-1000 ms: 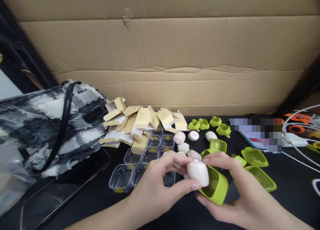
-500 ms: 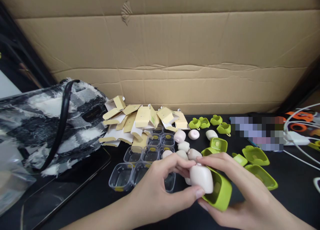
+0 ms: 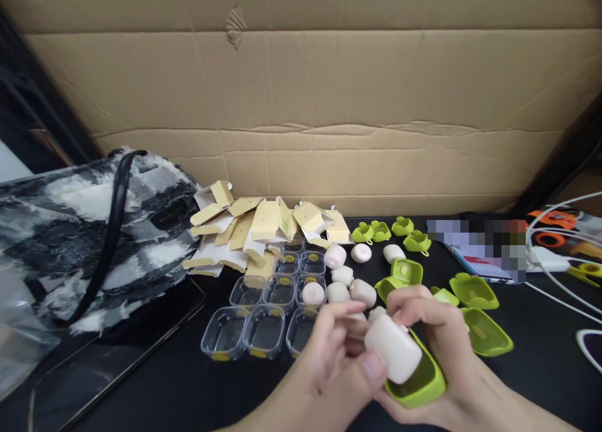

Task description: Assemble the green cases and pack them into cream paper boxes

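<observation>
- White block (image 3: 392, 348) – the clock's centre for these directions – is between the two hands, tilted over the mouth of the green cup (image 3: 427, 391) at 5 o'clock. How far it sits inside cannot be told.
- Left hand (image 3: 341, 366), between 8 and 9 o'clock: the thumb presses the block's near face, the other fingers curl behind it, pinching it; their tips are partly hidden.
- Right hand (image 3: 442, 341), at 3 o'clock: fingers and thumb close around the cup, the index finger bent down onto the block's upper edge.
- Loose white pieces (image 3: 338, 292) cluster at 11 o'clock; one overlaps a clear tub, seemingly inside it.
- Clear tubs (image 3: 264, 328) with yellow marks stand in rows between 9 and 10 o'clock.
- Opened yellow boxes (image 3: 268, 222) lie heaped between 10 and 11 o'clock.
- Small green pieces (image 3: 416, 241) lie near 12 o'clock; an opened green case (image 3: 475, 292) is near 2 o'clock.
- Shaggy black-and-white bag (image 3: 89, 200) at 10 o'clock, on the black table (image 3: 162, 382).
</observation>
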The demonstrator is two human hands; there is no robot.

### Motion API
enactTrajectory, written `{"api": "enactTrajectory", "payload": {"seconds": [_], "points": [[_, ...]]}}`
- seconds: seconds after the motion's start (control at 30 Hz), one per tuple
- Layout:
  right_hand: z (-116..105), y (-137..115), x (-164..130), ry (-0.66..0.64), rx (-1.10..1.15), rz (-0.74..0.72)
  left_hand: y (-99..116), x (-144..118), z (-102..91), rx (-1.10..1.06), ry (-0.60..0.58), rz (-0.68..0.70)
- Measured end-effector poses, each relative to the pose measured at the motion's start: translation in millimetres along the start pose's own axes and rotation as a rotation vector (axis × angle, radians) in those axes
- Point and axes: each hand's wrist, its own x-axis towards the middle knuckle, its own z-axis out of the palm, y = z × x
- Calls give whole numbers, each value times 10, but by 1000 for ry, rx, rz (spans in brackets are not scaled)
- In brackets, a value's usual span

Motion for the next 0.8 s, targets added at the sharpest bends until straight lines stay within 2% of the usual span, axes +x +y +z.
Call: {"api": "enactTrajectory", "payload": {"seconds": [0.1, 0.2, 0.37, 0.47, 0.53, 0.6, 0.8], "points": [[81, -5, -81, 45, 46, 22, -65, -44, 28, -141, -29, -167], [149, -30, -164, 51, 37, -12, -97, -54, -7, -96, -58, -266], [157, -14, -197, -15, 6, -131, -185, -8, -113, 10, -79, -261], [34, -4, -76, -188, 24, -155, -208, -9, -134, 41, -40, -186], [-82, -23, 31, -349, 57, -111, -203, -27, -128, 76, -50, -119], [-185, -53, 113, -452, 46, -88, -201, -48, -119, 104, -69, -101], [-257, -112, 113, -484, -69, -239, -301, -73, -116, 84, -90, -146]]}}
